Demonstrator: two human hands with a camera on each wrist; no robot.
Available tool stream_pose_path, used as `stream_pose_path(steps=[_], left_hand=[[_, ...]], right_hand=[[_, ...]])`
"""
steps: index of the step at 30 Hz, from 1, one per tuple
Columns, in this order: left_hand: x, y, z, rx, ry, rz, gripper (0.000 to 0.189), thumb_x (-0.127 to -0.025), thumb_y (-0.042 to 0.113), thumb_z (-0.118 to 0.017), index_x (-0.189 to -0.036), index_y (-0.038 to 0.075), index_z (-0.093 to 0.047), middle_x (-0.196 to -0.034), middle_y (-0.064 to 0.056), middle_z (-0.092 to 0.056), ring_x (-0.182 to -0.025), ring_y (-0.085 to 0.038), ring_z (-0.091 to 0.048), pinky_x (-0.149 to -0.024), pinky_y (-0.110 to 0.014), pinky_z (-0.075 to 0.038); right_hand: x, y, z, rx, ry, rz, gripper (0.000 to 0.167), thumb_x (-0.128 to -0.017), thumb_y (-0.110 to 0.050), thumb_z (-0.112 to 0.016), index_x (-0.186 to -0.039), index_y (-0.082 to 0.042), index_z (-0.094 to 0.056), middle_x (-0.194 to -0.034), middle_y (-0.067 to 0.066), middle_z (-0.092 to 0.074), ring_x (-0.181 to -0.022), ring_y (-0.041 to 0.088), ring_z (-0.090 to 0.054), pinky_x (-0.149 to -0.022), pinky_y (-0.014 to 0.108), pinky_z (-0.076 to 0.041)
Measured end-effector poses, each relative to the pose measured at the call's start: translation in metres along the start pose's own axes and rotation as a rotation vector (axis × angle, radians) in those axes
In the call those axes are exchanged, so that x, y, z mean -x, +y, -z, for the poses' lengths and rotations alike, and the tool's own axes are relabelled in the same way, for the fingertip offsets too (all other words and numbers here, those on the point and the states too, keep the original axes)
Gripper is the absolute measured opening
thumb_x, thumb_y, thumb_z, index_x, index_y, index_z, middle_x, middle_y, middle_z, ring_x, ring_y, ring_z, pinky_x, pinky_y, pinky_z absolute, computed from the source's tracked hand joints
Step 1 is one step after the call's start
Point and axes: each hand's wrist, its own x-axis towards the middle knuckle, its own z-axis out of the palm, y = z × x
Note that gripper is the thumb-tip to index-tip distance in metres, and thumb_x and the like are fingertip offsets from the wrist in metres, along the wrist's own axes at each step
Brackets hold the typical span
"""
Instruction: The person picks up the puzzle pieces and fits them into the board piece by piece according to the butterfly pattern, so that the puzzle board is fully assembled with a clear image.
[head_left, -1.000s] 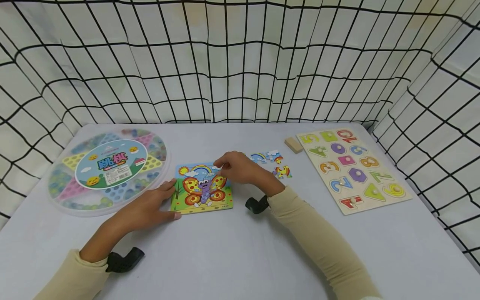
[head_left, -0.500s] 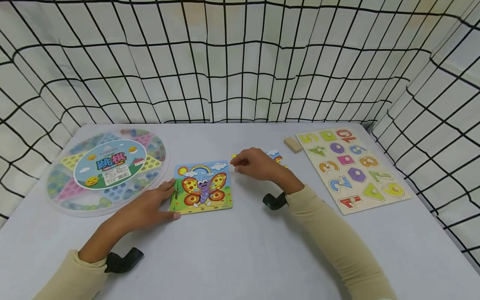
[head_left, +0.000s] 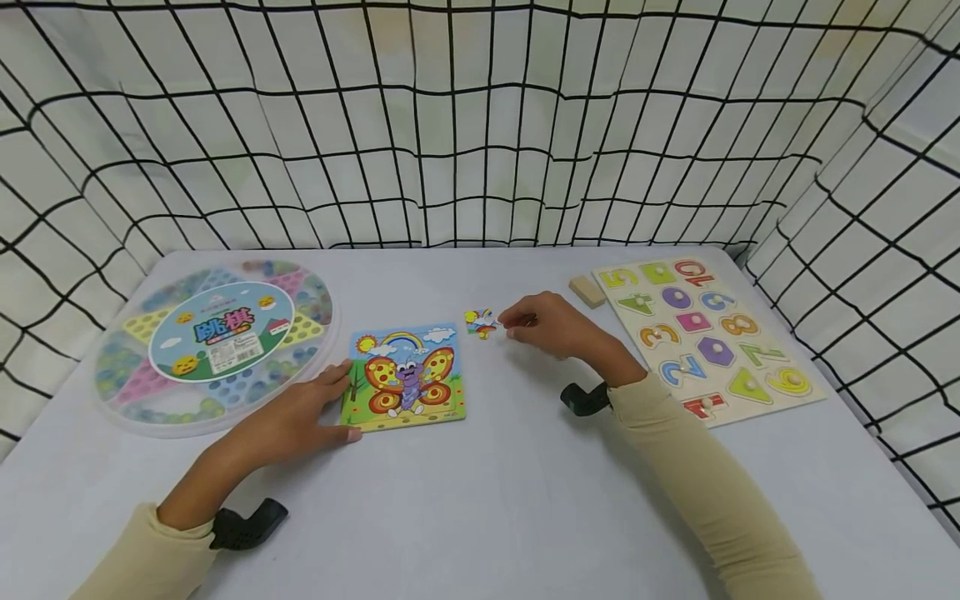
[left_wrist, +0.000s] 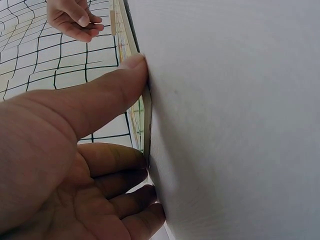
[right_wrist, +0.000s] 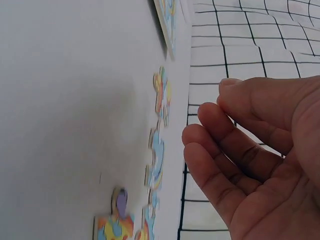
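A square butterfly picture board [head_left: 408,375] lies flat on the white table. My left hand [head_left: 288,421] rests against its left side, fingertips at the edge and thumb by the lower left corner. In the left wrist view, the thumb [left_wrist: 100,97] and fingers touch the board's thin edge. Right of the board, my right hand [head_left: 558,329] hovers with loosely bent fingers beside a jigsaw piece [head_left: 482,323]. Nothing shows between thumb and fingertips in the right wrist view, where several jigsaw pieces [right_wrist: 159,155] lie on the table below. In the head view that hand hides most of them.
A round, clear-covered Chinese checkers set [head_left: 221,342] lies at the left. At the right is a wooden number and shape board [head_left: 708,337], with a small wooden block [head_left: 587,291] by its upper left corner. Black netting [head_left: 450,125] stands behind the table.
My right hand has moved right, from the board's upper right part to above the loose jigsaw pieces, uncovering one piece beside the board. The left hand has stayed in place.
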Motion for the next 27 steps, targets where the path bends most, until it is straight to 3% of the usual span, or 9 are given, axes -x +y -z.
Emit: stream_pose_path(steps=[27], left_hand=[[0.001,0.002,0.000,0.004,0.001,0.016,0.086,-0.084,0.037,-0.076,-0.145,-0.008,-0.037,-0.154,-0.026,-0.026,-0.139,-0.047,-0.023,-0.105,-0.062,-0.029]], right_hand=[[0.031,0.046,0.028,0.045,0.027,-0.044,0.026,-0.092,-0.006,-0.064,-0.117,-0.002,-0.069,-0.109,0.008,-0.069,-0.101,0.021,-0.062,-0.087,0.037,-0.051]])
